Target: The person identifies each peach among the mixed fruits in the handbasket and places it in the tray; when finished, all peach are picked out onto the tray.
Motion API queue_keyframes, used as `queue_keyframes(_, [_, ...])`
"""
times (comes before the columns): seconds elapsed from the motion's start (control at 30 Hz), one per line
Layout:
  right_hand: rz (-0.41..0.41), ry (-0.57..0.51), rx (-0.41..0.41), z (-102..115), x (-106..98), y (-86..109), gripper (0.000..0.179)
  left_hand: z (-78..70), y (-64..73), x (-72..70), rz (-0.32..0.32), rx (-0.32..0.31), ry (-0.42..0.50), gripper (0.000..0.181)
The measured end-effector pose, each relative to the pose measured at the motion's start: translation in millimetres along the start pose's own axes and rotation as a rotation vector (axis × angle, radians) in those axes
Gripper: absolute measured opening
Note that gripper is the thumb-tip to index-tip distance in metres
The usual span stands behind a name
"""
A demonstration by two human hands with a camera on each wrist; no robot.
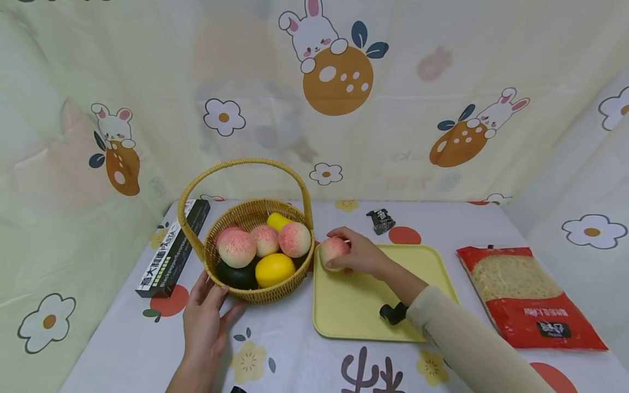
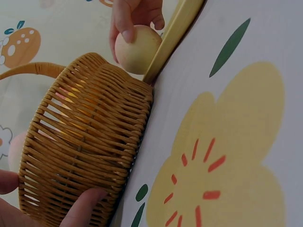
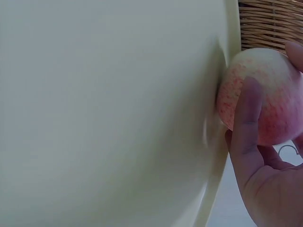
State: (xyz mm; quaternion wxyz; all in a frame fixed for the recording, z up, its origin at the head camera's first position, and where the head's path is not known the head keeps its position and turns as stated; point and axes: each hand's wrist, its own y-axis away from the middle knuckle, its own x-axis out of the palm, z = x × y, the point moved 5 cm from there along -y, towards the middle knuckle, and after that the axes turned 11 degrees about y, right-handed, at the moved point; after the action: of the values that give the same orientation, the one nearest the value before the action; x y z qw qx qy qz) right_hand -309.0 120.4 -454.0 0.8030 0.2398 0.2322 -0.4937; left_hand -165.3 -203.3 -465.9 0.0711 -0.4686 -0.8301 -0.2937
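My right hand grips a pink and cream peach at the left edge of a yellow tray. In the right wrist view, fingers and thumb lie round the peach, just over the tray's rim. My left hand rests against the near left side of a wicker basket, thumb and fingers spread on its wall. Inside the basket are several peaches, a yellow lemon-like fruit, a dark green fruit and another yellow piece, partly hidden.
Left of the basket lies a black pasta box. A small dark packet lies behind the tray, and a red bag to its right. The basket's tall handle arches upward. A black object shows beside my right forearm.
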Motion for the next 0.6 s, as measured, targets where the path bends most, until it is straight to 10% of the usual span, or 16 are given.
queue_keyframes(0.6, [-0.052,-0.153,-0.050,6,-35,42.8,0.061,1.2,-2.1,-1.3,-0.001,0.004,0.001,0.077])
